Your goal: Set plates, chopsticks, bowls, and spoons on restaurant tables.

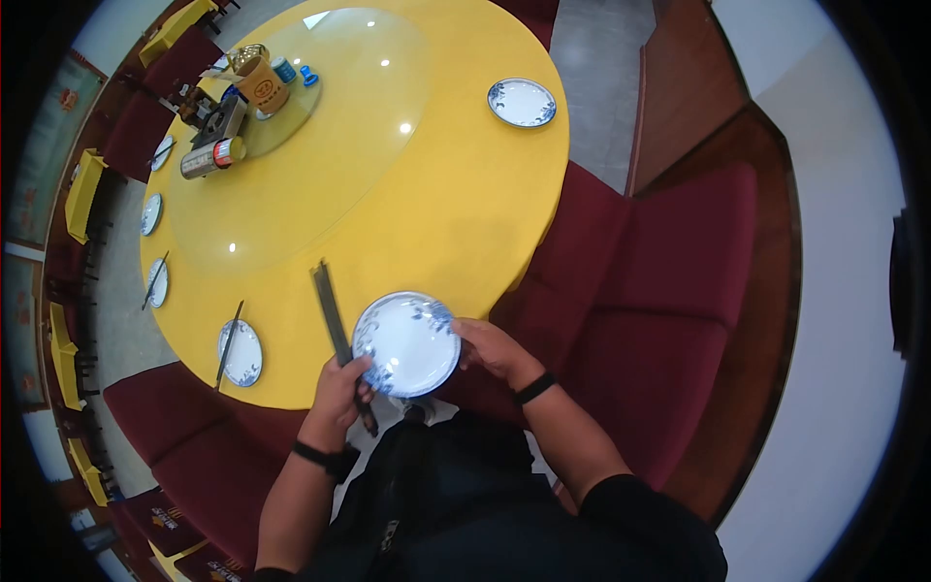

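In my left hand (341, 391), fingers closed, is a bundle of dark chopsticks (330, 306) that points up and away from me. The thumb of that hand lies right at the left rim of a white plate (405, 341) with blue flower decoration. My right hand (490, 349) grips the same plate at its right edge, thumb on top and fingers underneath. Both hands are at the near edge of the round table with its yellow cloth (456, 228). To their left, a similar plate (246, 359) lies with chopsticks (230, 339) across it.
A glass turntable (320, 126) carries a brown container (262, 85), a gas canister (211, 157) and a small stove (225, 118). Another plate (522, 103) sits at the far right, with several more along the left edge. Dark red chairs (669, 242) stand close around the table.
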The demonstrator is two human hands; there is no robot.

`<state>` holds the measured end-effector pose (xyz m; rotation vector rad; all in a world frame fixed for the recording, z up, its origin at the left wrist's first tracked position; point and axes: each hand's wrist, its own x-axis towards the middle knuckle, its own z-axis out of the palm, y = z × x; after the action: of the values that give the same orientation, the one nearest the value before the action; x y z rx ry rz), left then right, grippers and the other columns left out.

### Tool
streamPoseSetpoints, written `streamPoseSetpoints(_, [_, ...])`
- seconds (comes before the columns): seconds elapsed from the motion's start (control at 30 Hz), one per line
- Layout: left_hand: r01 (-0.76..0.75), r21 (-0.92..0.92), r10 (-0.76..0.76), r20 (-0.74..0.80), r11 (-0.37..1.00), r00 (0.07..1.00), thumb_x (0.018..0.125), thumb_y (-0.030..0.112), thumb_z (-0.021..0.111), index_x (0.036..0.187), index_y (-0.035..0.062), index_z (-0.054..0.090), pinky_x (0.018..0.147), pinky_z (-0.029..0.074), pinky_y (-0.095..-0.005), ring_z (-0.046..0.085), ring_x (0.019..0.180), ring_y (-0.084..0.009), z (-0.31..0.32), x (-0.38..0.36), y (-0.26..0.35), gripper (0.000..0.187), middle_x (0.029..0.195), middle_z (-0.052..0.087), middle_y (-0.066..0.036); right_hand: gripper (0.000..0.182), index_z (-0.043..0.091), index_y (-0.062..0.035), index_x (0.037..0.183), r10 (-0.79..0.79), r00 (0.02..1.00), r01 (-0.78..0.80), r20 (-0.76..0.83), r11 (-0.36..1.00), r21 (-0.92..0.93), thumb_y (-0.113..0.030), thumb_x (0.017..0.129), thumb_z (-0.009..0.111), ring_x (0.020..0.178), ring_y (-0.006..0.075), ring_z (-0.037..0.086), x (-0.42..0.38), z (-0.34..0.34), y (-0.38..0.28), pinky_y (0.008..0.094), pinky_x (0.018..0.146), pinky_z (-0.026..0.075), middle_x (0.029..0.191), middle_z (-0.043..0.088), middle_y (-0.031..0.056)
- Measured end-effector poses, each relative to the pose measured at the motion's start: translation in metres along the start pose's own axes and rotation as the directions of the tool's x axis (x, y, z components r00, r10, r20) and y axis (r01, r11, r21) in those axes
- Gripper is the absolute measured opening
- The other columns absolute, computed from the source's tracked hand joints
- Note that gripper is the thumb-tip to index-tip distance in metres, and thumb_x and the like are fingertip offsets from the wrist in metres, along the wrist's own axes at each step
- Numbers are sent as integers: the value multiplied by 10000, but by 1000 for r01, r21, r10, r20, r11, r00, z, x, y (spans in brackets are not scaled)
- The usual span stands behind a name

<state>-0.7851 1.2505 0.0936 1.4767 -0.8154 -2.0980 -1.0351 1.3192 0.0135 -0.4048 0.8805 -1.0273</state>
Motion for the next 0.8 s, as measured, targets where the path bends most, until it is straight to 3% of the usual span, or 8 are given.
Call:
streamPoseSetpoints(0.07, [55,100,-52,-28,993,998,878,126,637,836,50,541,423,374,-232,452,472,-85,6,10,-9,130,607,500,6,302,609,-8,1082,-17,1000,16,2,995,103,-277,969,530,663,104,584,-24,6,12,231,562,465,863,643,30])
streamPoseSetpoints(0.2, [20,169,-7,-79,985,997,879,174,684,909,58,548,415,367,-237,443,473,-84,-1,25,-15,182,614,487,12,204,616,-6,1064,-89,980,68,-178,990,-122,-123,928,520,656,113,593,4,6,7,250,535,473,832,651,36])
streamPoseSetpoints(0.33, [1,51,5,-117,999,993,895,224,678,927,64,549,418,371,-243,439,469,-95,-27,20,-17,209,613,466,4,164,606,10,1030,-147,891,42,-430,969,-243,-77,919,521,605,129,575,27,-4,9,255,506,460,785,634,66])
streamPoseSetpoints(0.57, [62,-66,-69,-105,996,992,903,220,549,1017,51,555,451,390,-291,451,511,-129,-67,-6,-19,204,647,481,-19,135,620,13,978,-143,871,-57,-471,921,-385,-56,907,528,571,134,582,58,-22,14,260,469,459,787,639,67])
streamPoseSetpoints(0.63, [122,-296,-135,-25,947,990,903,190,516,1053,55,545,489,410,-306,452,522,-139,-74,-7,-16,204,656,486,-24,194,618,26,986,-255,871,-85,-419,763,-641,-140,889,589,644,227,641,66,-18,-1,337,558,519,822,669,124])
streamPoseSetpoints(0.7, [101,-297,-105,3,949,994,925,182,501,1040,62,529,518,425,-317,469,546,-150,-72,-6,-15,169,680,495,-31,324,618,34,1018,-463,765,-408,-447,188,-893,-242,851,651,765,340,660,58,-13,-8,415,704,538,881,679,199])
streamPoseSetpoints(0.73, [57,-289,-58,6,956,998,937,186,499,1023,64,517,518,426,-317,477,559,-155,-63,-9,-15,150,699,502,-34,432,613,37,1051,-449,753,-433,-482,214,-876,-319,818,682,846,414,630,56,-6,-13,460,804,513,933,661,249])
streamPoseSetpoints(0.8, [8,-275,2,36,961,999,971,203,506,965,76,481,539,447,-324,500,595,-167,-57,-11,-10,129,748,516,-40,425,600,46,1066,-565,744,-307,-356,184,-934,-305,837,670,832,397,639,44,12,-12,451,782,518,943,664,240])
